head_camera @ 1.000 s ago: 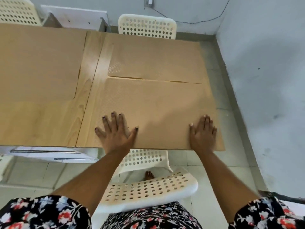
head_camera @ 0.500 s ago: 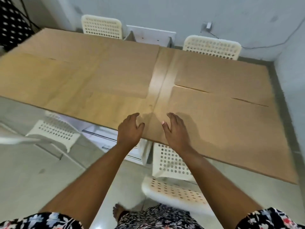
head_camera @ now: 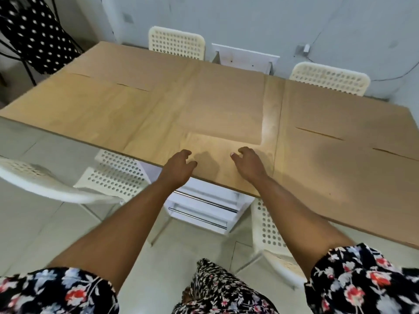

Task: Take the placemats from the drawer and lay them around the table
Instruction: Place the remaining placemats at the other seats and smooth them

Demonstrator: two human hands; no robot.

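Several tan placemats lie flat on the wooden table (head_camera: 158, 130). One placemat (head_camera: 340, 173) covers the near right corner, another (head_camera: 351, 114) lies behind it, one (head_camera: 222, 105) sits at the far middle and two more (head_camera: 74, 103) are at the left end. My left hand (head_camera: 179, 166) hovers over the near table edge with its fingers loosely curled and nothing in it. My right hand (head_camera: 248, 163) hangs a short way to the right of it, also empty, just left of the near right placemat. The white drawer unit (head_camera: 204, 207) stands under the table, its drawers closed.
White perforated chairs stand around the table: two at the far side (head_camera: 176, 41) (head_camera: 328, 78), one near left (head_camera: 68, 177), one near right (head_camera: 269, 227). A black dotted chair (head_camera: 34, 30) is at the far left. Grey walls close the back and right.
My hands left the near right placemat and moved left to the bare middle of the table's near edge. My view swung left, showing the whole table.
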